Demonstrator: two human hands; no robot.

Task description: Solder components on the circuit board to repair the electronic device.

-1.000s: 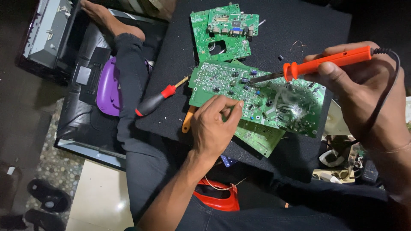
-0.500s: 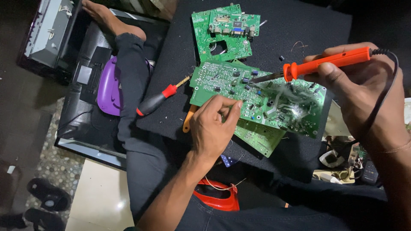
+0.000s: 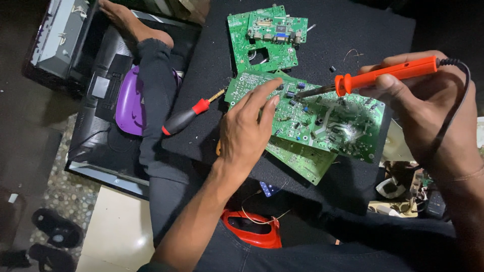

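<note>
right hand (image 3: 428, 106) pinches an orange soldering iron (image 3: 388, 75) at three o'clock; left hand (image 3: 247, 131) (fingers spread) presses the green circuit board (image 3: 327, 121).

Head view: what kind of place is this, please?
Probably an informal electronics repair spot set up on the floor. The right hand holds an orange soldering iron over a green circuit board, the left hand steadies it, and a red-handled screwdriver lies on the black mat.
</note>
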